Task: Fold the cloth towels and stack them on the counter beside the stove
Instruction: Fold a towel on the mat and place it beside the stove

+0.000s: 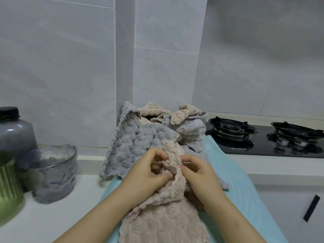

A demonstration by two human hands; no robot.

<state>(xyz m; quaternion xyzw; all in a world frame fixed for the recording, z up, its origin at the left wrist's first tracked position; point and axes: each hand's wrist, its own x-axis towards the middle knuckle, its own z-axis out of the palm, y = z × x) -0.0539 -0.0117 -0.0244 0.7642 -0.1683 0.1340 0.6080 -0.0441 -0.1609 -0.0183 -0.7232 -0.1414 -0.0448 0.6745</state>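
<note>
A beige fluffy towel (pixel 163 218) lies crumpled on a light blue mat (pixel 245 190) in front of me. My left hand (pixel 149 174) and my right hand (pixel 198 172) pinch its upper edge between fingers and thumbs, close together. Behind them sits a loose heap of unfolded towels: a grey one (pixel 133 142) draped at the left, more grey (pixel 191 130) and beige (pixel 184 113) ones against the wall corner. The black gas stove (pixel 263 137) is to the right of the heap.
At the left stand a ribbed grey glass bowl (pixel 52 172), a dark-capped grey jar (pixel 14 132) and a green ribbed container (pixel 8 188). White counter (pixel 52 216) lies left of the mat. A black handle (pixel 311 207) shows on the cabinet at lower right.
</note>
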